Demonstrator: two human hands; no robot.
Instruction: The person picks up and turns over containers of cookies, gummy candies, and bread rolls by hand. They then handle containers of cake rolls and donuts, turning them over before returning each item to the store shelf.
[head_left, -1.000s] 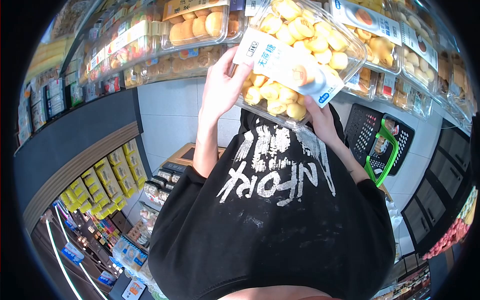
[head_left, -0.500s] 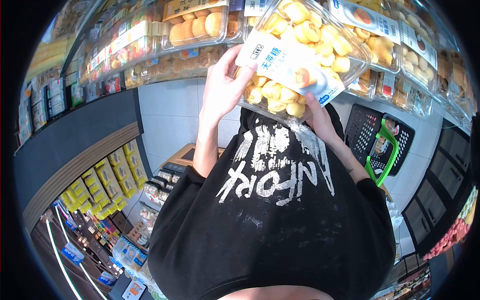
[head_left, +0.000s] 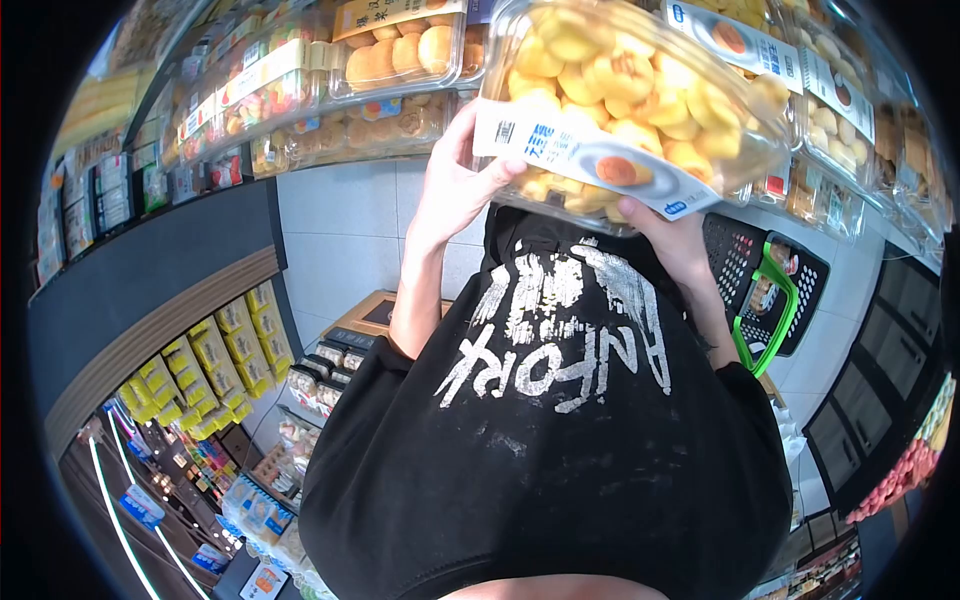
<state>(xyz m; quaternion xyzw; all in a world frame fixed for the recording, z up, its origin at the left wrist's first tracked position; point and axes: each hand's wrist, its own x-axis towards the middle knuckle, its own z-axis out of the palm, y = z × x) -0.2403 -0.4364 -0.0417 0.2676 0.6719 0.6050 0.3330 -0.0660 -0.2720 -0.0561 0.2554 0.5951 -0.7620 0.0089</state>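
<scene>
Between my hands is a clear plastic box of yellow pastries (head_left: pixel 630 85), held up before the shelves. A white paper band (head_left: pixel 590 160) with blue print and a picture of a round pastry crosses it. My left hand (head_left: pixel 462 180) grips the box's left end, thumb on the band's edge and the other fingers partly hidden. At the lower right, my right hand (head_left: pixel 672 240) holds it from below, thumb against the near side; its remaining fingers are hidden under the box. The box is tilted, its far edge nearest the camera.
Shelves ahead carry packed buns (head_left: pixel 400 58), tubs of colourful sweets (head_left: pixel 275 85) and more pastry boxes (head_left: pixel 735 40). On the floor at right stands a black basket (head_left: pixel 725 245) with a green handle (head_left: pixel 790 300), packages inside. Yellow packets (head_left: pixel 215 355) hang at left.
The box has tipped, its far side rising toward the camera, so it looks larger and more pastry shows above the band. Both hands keep their hold; my right hand has shifted slightly right.
</scene>
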